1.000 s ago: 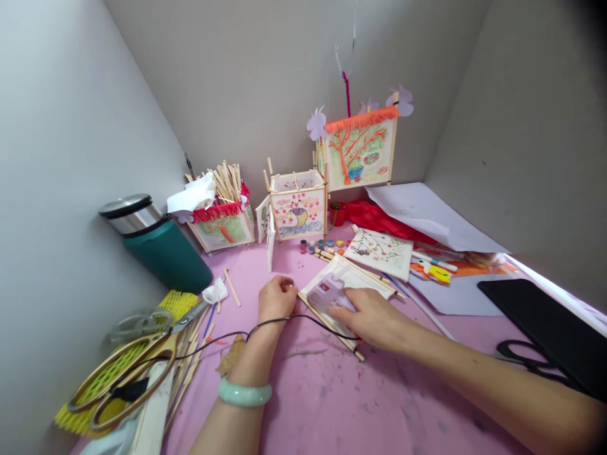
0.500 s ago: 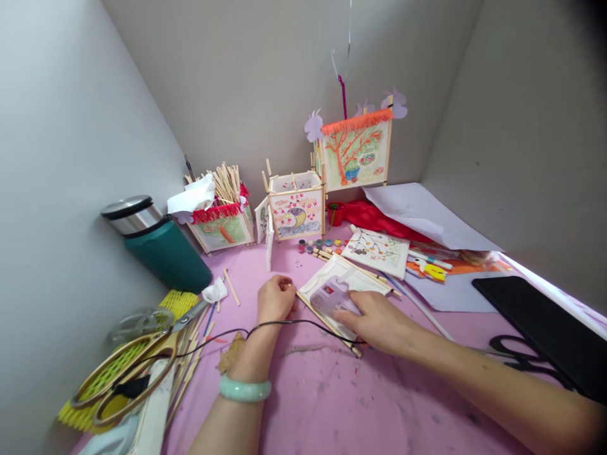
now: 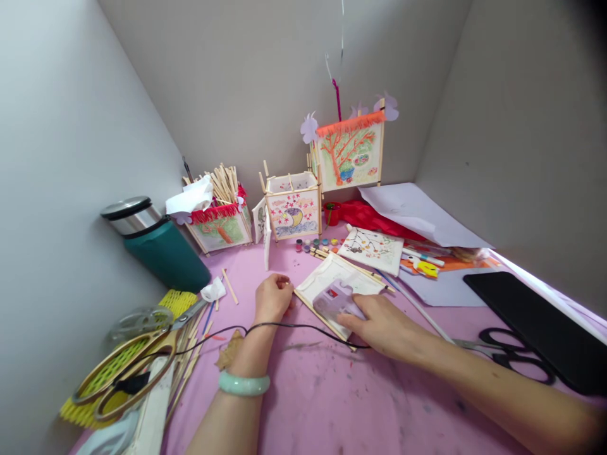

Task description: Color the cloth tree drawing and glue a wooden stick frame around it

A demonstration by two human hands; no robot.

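Note:
My right hand (image 3: 379, 321) is closed around a translucent purple hot glue gun (image 3: 334, 302), held over a small white panel (image 3: 327, 273) edged with thin wooden sticks. A black cord (image 3: 294, 325) runs from that hand across my left wrist. Beside the panel's left corner is my left hand (image 3: 274, 297), its fingers curled together. Whatever they may pinch is hidden, and I cannot tell whether they touch the corner. Behind the panel stands an open box lantern (image 3: 294, 215) of sticks and drawn panels. Another drawn panel (image 3: 372, 251) lies flat at the right.
At left are a green bottle (image 3: 164, 253), gold-handled scissors (image 3: 137, 360) and loose sticks (image 3: 184, 373). A stick-filled box (image 3: 222, 227) and a hanging lantern (image 3: 351, 151) are at the back. Black scissors (image 3: 509, 351) and a black phone-like slab (image 3: 535, 328) lie right.
The glue gun has moved slightly toward the panel's near right side. My left hand stays by the corner. The whole view has shifted a little.

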